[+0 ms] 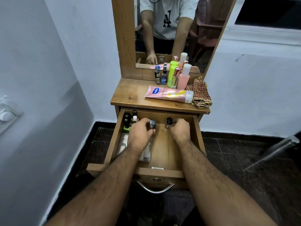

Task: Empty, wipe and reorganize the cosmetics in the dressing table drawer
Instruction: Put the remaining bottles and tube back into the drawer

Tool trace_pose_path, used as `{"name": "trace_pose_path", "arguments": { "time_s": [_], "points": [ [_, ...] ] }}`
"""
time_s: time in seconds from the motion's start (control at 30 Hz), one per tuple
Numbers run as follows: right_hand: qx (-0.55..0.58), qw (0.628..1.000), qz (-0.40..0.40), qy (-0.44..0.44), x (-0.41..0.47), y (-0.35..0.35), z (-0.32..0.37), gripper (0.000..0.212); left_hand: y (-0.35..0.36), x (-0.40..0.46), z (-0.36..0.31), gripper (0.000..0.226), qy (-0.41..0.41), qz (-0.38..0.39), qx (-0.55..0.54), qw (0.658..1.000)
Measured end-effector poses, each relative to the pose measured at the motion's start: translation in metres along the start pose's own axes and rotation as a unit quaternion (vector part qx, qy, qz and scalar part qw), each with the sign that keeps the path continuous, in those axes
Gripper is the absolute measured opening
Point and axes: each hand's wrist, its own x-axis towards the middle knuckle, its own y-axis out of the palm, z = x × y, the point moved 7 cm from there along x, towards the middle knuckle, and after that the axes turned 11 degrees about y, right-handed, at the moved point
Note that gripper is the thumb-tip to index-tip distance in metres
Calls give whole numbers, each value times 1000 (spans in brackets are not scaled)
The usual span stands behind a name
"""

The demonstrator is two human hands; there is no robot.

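The wooden drawer (164,154) of the dressing table stands pulled out below me. Inside it, my left hand (140,132) grips a small bottle with a silver-grey cap (152,124). My right hand (179,129) holds a small bottle with a black cap (169,121) near the drawer's back wall. Several small dark bottles (127,119) and a green one (125,128) crowd the back left corner. A clear pouch (123,144) lies along the left side, partly under my left arm.
On the tabletop (130,93) lie a pink lotion tube (167,93) and a checked cloth (201,93), with several upright bottles (172,75) in front of the mirror (171,30). A metal chair leg (275,150) slants at the right. White walls close in on both sides.
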Motion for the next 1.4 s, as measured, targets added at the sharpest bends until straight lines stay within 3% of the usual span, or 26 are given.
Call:
{"name": "trace_pose_path", "arguments": {
  "time_s": [0.37,0.5,1.03,1.4],
  "points": [
    [-7,999,5,-33,-1,3,0,28,30,39,-6,45,-11,6,3,1000],
    [-15,999,18,-35,3,9,-1,24,38,47,-2,29,-7,22,11,1000],
    [-8,1000,11,-24,-2,7,1,29,37,42,-3,12,-9,35,103,994],
    [-47,998,-11,-37,-2,10,3,23,36,42,-2,14,-25,36,84,995]
  ]
}}
